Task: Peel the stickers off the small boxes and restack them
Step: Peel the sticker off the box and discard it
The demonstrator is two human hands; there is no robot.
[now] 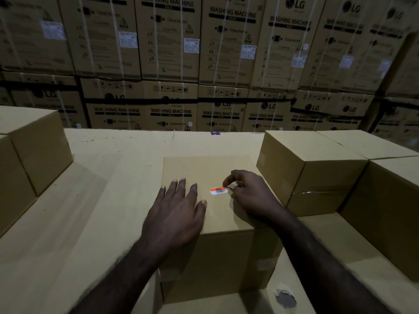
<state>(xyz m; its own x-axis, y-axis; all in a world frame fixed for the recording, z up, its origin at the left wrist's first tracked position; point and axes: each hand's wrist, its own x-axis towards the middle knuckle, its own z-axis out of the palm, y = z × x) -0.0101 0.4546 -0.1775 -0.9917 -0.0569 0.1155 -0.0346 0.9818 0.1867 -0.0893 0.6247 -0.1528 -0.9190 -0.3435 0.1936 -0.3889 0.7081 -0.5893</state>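
On the middle box (204,168), left hand (179,205) flat, fingers spread, right hand (247,191) pinching orange sticker (218,190) edge.

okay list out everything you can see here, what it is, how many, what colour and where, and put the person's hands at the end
small box in the middle: one, plain brown, in front of the person, under both hands
sticker: one, orange and white with a barcode, on top of the middle box
boxes on the right: at least three, plain brown, stacked beside the middle box
boxes on the left: at least two, plain brown, at the left edge
cardboard surface: one, pale brown, under the small boxes
hole: one, torn, grey inside, in the cardboard at lower right
washing machine cartons: many, brown with black print and white straps, stacked as a wall behind
left hand: flat on the box top, fingers spread
right hand: grip at the sticker's right end
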